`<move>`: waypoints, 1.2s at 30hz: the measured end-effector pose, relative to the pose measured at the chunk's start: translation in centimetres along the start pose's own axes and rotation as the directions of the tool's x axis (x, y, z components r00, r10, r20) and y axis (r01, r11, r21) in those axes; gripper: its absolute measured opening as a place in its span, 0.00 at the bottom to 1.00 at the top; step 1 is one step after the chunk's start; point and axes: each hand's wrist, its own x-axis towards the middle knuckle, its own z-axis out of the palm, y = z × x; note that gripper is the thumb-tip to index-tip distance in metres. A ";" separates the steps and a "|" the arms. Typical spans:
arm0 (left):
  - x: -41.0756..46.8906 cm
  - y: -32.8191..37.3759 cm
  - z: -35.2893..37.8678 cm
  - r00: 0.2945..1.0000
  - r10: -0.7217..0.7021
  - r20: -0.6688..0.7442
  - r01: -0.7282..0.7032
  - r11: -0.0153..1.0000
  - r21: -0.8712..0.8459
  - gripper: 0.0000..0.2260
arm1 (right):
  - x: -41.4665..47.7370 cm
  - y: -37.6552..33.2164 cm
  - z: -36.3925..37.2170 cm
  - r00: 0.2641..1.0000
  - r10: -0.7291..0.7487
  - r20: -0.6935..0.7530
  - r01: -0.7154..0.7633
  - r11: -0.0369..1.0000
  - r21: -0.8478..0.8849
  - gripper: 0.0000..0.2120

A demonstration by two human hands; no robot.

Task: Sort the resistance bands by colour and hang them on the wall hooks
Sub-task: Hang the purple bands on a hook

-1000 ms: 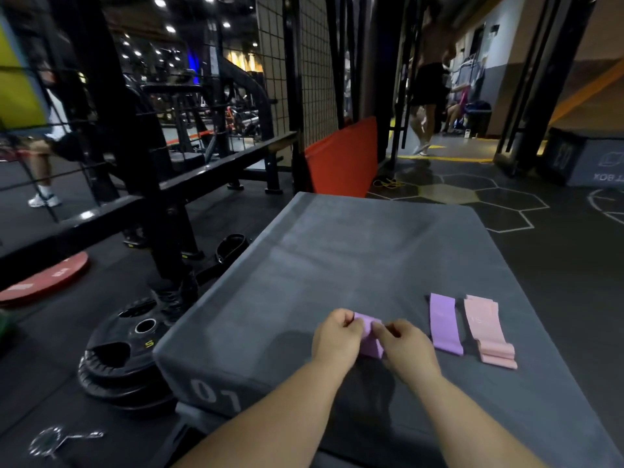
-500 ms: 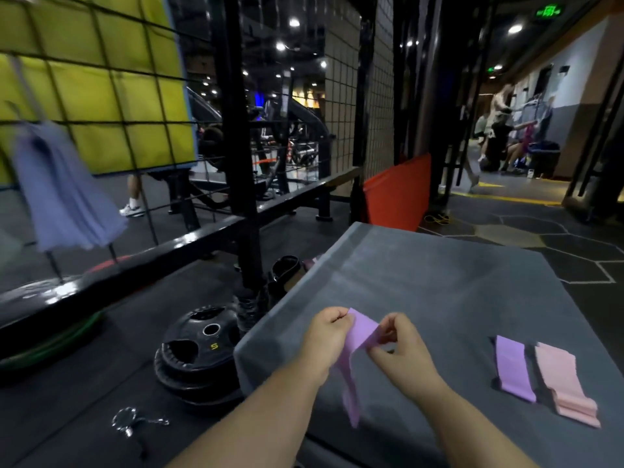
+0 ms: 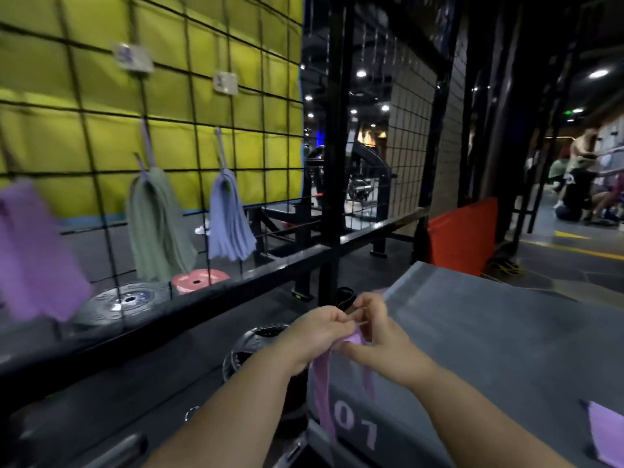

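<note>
A black wire grid (image 3: 101, 184) fills the left half of the view, with yellow padding (image 3: 209, 35) behind it. A grey box (image 3: 489, 332) takes up the lower right; its near face is marked "01". An orange pad (image 3: 462, 234) stands upright beyond the box's far corner.

3 bunches of bands hang on the grid, each well apart from the next: a purple bunch (image 3: 37, 251) at the far left, blurred; a green bunch (image 3: 158, 228) in the middle; and a blue bunch (image 3: 229, 221) to its right. Above them, 2 small labels (image 3: 133, 57) are fixed to the wires, too blurred to read. Behind the grid, a black plate (image 3: 125, 300) and a red plate (image 3: 197, 280) lie on the floor.

Both hands meet above the box's near left corner. The left hand (image 3: 317, 332) has its fingers curled and pinches the top of a purple band (image 3: 320, 393). The right hand (image 3: 385, 349) pinches the same top just beside it, thumb against fingers. The band hangs down from the 2 grips in 2 strands, in front of the box's corner and beside the "01". It is clear of the grid.

A second purple band (image 3: 607, 430) lies flat on the box at the right edge.
</note>
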 end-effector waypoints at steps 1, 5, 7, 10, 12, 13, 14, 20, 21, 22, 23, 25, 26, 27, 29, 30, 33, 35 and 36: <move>-0.7 0.2 -1.0 1.000 -0.002 -0.023 0.003 1.000 0.017 0.04 | 0.5 -0.8 0.6 1.000 -0.003 0.008 0.003 1.000 0.014 0.29; -3.3 0.9 -4.4 0.993 -0.035 -0.116 0.021 0.993 -0.118 0.07 | 2.2 -3.6 2.4 0.997 -0.053 0.049 0.049 0.995 0.089 0.26; -4.2 0.8 -5.9 0.986 -0.055 -0.160 0.018 0.974 -0.224 0.10 | 2.8 -4.8 3.2 0.996 -0.075 0.052 0.066 0.986 0.151 0.25; -5.6 0.3 -7.7 0.980 -0.042 -0.196 -0.031 0.933 -0.358 0.12 | 3.9 -6.2 4.4 0.996 -0.089 0.019 0.083 0.975 0.206 0.21; -6.5 -0.1 -8.7 0.979 -0.002 -0.204 -0.077 0.923 -0.378 0.10 | 4.5 -7.3 5.2 0.995 -0.092 -0.039 0.098 0.976 0.196 0.19; -6.9 -0.4 -9.2 0.979 0.019 -0.203 -0.098 0.919 -0.382 0.14 | 4.7 -7.8 5.6 0.994 -0.093 -0.057 0.103 0.974 0.200 0.18; -7.3 -0.6 -9.7 0.979 0.036 -0.202 -0.114 0.913 -0.392 0.17 | 4.9 -8.2 6.0 0.993 -0.093 -0.067 0.105 0.972 0.211 0.17; -9.8 -0.7 -12.6 0.926 0.126 -0.355 -0.282 0.856 -0.432 0.16 | 5.9 -11.1 8.0 0.992 -0.126 0.002 0.120 0.945 0.303 0.18; -10.4 -0.7 -13.3 0.912 0.147 -0.382 -0.309 0.860 -0.406 0.18 | 6.0 -11.7 8.3 0.988 -0.152 0.024 0.136 0.936 0.325 0.18; -11.1 -0.5 -13.9 0.901 0.160 -0.404 -0.330 0.857 -0.396 0.18 | 6.1 -12.3 8.7 0.983 -0.175 0.051 0.147 0.926 0.347 0.19; -11.8 -0.6 -14.7 0.889 0.169 -0.427 -0.351 0.849 -0.395 0.16 | 6.2 -12.9 9.0 0.977 -0.195 0.081 0.153 0.917 0.367 0.19; -13.2 -0.4 -15.9 0.847 0.184 -0.499 -0.401 0.838 -0.371 0.11 | 6.4 -14.3 9.8 0.958 -0.249 0.143 0.172 0.896 0.410 0.16; -13.9 -0.3 -16.5 0.812 0.197 -0.549 -0.434 0.833 -0.343 0.10 | 6.5 -15.1 10.2 0.947 -0.274 0.169 0.179 0.885 0.429 0.13; -14.5 -0.1 -17.1 0.770 0.214 -0.601 -0.469 0.829 -0.305 0.09 | 6.6 -16.0 10.6 0.936 -0.298 0.189 0.187 0.873 0.450 0.10; -15.8 0.3 -18.5 0.688 0.232 -0.688 -0.500 0.839 -0.216 0.07 | 7.0 -17.9 11.6 0.919 -0.333 0.210 0.207 0.862 0.463 0.05; -16.6 0.6 -19.1 0.653 0.244 -0.717 -0.505 0.846 -0.172 0.08 | 7.1 -18.9 12.0 0.915 -0.345 0.211 0.217 0.859 0.465 0.03; -18.6 1.5 -20.8 0.569 0.292 -0.769 -0.545 0.834 -0.087 0.09 | 7.8 -21.8 13.4 0.907 -0.383 0.176 0.261 0.839 0.477 0.09; -19.8 2.2 -21.7 0.520 0.333 -0.787 -0.575 0.817 -0.035 0.09 | 8.1 -23.6 14.1 0.900 -0.409 0.152 0.295 0.827 0.478 0.13; -20.4 2.6 -22.1 0.500 0.355 -0.790 -0.588 0.809 -0.009 0.09 | 8.1 -24.5 14.3 0.891 -0.429 0.149 0.314 0.820 0.479 0.14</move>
